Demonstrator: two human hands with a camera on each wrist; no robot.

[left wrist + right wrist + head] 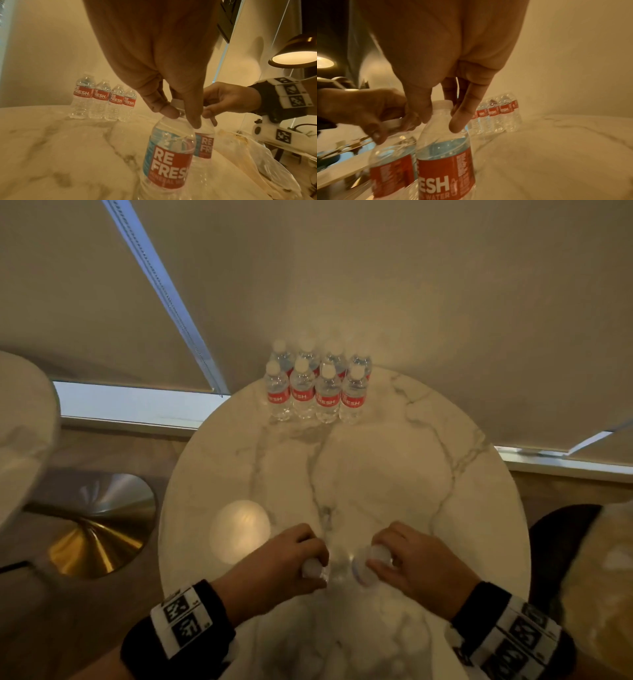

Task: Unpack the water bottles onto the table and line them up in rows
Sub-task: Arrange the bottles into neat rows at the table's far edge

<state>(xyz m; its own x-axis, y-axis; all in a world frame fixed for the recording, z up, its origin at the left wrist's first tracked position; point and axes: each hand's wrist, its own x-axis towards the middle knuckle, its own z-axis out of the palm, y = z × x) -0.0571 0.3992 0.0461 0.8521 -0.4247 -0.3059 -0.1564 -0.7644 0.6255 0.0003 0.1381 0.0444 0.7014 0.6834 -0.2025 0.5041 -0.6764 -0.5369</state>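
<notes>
Two clear water bottles with red labels stand side by side near the front of the round marble table (394, 474). My left hand (291, 556) pinches the white cap and neck of the left bottle (168, 159). My right hand (404, 559) grips the neck of the right bottle (447, 155) just under its cap. In the left wrist view the right bottle (204, 146) stands just behind the left one. Several more bottles (317, 390) stand in two rows at the table's far edge, also seen as a row of bottles (102, 100) in the left wrist view.
A crumpled clear plastic wrap (254, 157) lies to the right of the table. A second table with a gold cone base (92, 542) stands at the left. A lit lamp (295, 54) hangs at the right. Roller blinds (376, 285) cover the windows behind.
</notes>
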